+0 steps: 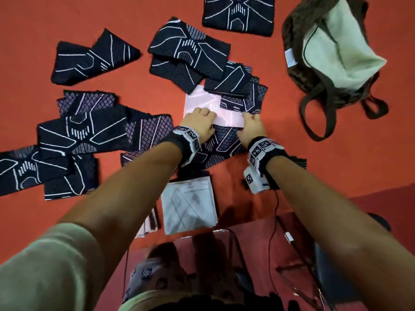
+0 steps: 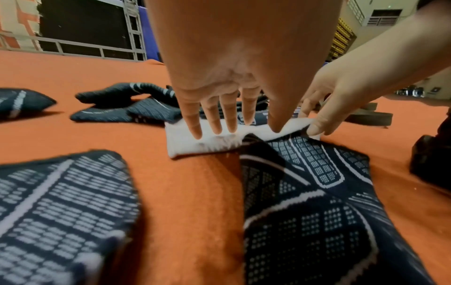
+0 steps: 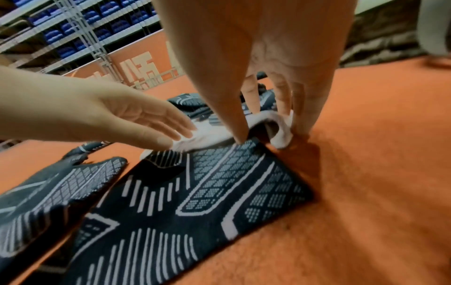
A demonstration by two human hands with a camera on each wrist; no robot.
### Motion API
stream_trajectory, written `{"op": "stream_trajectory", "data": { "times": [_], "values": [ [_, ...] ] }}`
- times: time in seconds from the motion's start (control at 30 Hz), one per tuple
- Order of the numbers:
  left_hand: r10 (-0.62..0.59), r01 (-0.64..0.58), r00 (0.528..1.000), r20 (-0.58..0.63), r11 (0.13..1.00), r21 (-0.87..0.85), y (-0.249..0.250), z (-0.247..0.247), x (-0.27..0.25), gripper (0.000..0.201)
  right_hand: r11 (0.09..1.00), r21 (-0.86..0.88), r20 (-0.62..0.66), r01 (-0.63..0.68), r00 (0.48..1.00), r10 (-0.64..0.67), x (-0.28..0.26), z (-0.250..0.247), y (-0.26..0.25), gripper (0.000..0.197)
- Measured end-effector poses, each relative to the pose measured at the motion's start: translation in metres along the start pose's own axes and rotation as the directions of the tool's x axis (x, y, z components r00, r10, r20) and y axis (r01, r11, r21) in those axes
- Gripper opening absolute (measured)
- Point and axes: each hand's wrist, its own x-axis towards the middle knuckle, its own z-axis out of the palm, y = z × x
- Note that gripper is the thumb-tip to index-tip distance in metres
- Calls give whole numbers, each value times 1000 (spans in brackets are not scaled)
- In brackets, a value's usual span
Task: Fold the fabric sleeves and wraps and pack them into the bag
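A white fabric sleeve (image 1: 203, 104) lies mid-table, partly over a dark patterned sleeve (image 1: 224, 142) and under others (image 1: 242, 93). My left hand (image 1: 202, 118) presses straight fingers (image 2: 195, 131) flat on the white sleeve's (image 2: 185, 146) left part. At the sleeve's right corner my right hand (image 1: 249, 118) pinches the white cloth (image 3: 280, 135) between thumb and fingers, and the edge curls up there. The brown bag (image 1: 336, 48) with pale lining lies open at the back right, apart from both hands.
Several dark patterned sleeves (image 1: 78, 135) are scattered over the left and back of the orange table (image 1: 314, 164). One folded dark piece (image 1: 238, 14) lies at the far edge. Another white sleeve (image 1: 188, 205) sits near the front edge, beside a thin cable (image 1: 275, 212).
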Motion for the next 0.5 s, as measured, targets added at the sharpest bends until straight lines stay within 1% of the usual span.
{"op": "stream_trajectory", "data": {
  "times": [0.07,0.17,0.23,0.3,0.37,0.4,0.47,0.5],
  "values": [
    [-10,10,1000,24,1000,-9,4,11,9,53,996,88,-61,4,998,1,6,7,3,48],
    [-63,64,997,-43,998,26,11,16,15,52,978,202,-175,49,984,-13,10,7,10,35],
    [-80,83,995,-65,995,52,14,16,16,52,968,216,-236,126,969,-73,10,3,15,22],
    [-81,86,992,-96,995,50,15,15,15,48,950,208,-309,235,937,-164,7,-1,16,15],
    [-60,58,983,-172,998,-17,15,9,11,39,918,223,-359,329,903,-237,-1,-10,13,10],
    [-39,25,976,-214,998,-64,15,5,8,34,902,243,-362,358,896,-258,-5,-16,10,10],
    [-17,-29,964,-264,985,-168,16,-6,0,27,876,330,-334,351,912,-239,-16,-31,3,10],
    [-33,-31,963,-268,973,-230,17,-12,-5,23,862,374,-323,341,920,-224,-21,-39,1,11]
  ]
}}
